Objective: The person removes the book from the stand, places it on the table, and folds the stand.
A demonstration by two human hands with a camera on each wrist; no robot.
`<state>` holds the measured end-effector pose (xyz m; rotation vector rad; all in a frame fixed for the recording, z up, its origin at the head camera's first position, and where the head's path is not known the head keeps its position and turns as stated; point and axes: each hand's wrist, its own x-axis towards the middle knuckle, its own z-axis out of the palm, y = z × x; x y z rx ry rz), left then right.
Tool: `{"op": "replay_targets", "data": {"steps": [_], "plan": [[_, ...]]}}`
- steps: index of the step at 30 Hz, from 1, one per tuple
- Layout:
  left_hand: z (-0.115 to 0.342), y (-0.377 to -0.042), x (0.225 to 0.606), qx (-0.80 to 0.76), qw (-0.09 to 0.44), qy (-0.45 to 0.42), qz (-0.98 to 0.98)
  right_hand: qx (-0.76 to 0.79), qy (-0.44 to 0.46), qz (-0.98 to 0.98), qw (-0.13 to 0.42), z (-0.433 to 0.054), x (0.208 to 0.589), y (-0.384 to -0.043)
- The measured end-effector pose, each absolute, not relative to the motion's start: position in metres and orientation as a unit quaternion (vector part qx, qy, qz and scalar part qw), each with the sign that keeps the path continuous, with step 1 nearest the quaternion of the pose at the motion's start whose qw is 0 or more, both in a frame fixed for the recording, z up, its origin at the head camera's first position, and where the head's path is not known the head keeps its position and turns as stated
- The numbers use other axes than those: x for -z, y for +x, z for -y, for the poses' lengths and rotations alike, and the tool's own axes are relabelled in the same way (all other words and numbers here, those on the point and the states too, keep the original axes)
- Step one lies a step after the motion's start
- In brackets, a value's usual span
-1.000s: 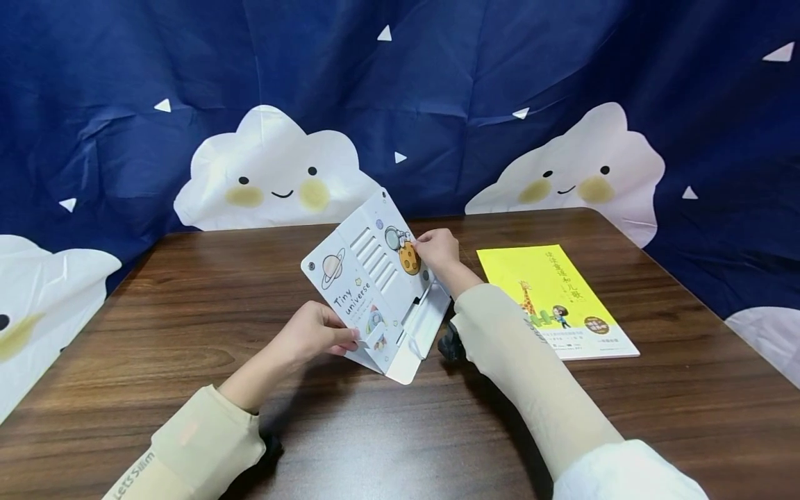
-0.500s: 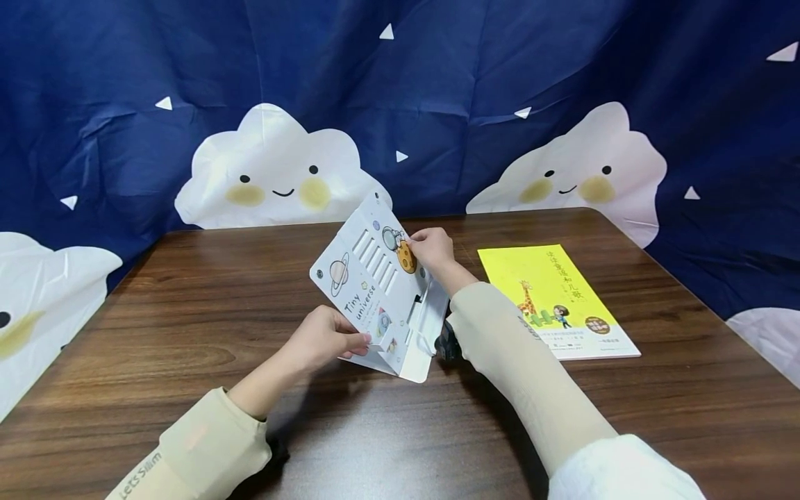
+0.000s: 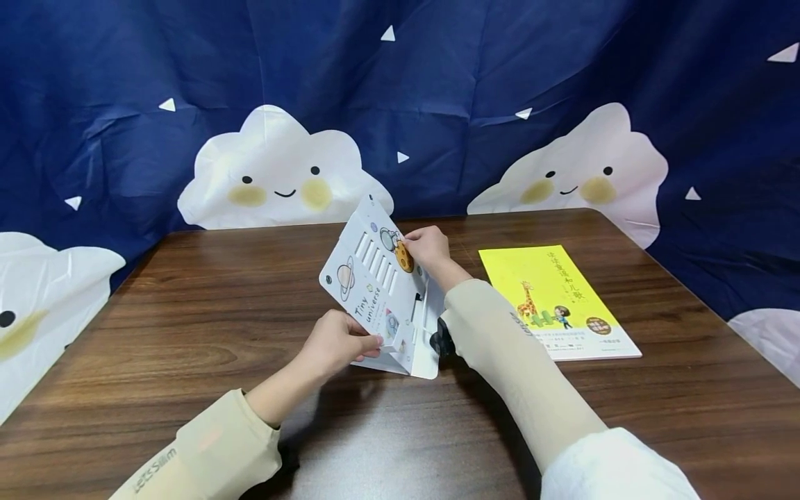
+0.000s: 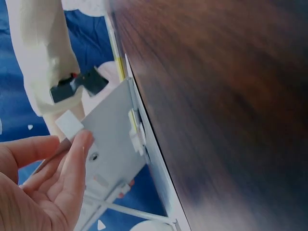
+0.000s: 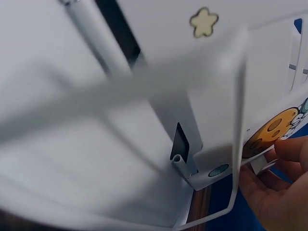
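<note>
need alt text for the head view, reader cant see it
A left hand and a right hand hold a tilted white stand printed "Tiny universe" at a dark wooden table. A yellow book lies to the right; a blue cloud-patterned backdrop hangs behind.

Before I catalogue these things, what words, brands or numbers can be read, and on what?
"Tiny universe": stand; the line beneath is too small.
"读读童谣和儿歌": book; badge and bottom print are too small.
"Let's Slim": left sleeve; the right sleeve lettering is blurred.
</note>
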<state>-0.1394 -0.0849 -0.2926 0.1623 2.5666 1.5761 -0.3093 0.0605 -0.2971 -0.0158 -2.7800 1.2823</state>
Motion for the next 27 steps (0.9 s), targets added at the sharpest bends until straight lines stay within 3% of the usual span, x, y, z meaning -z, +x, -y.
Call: {"op": "replay_targets", "data": {"steps": [27], "plan": [[0.07, -0.141, 0.294, -0.519, 0.048, 0.039, -0.852, -0.418, 0.017, 0.908, 0.031, -0.046, 0.296, -0.313]]}}
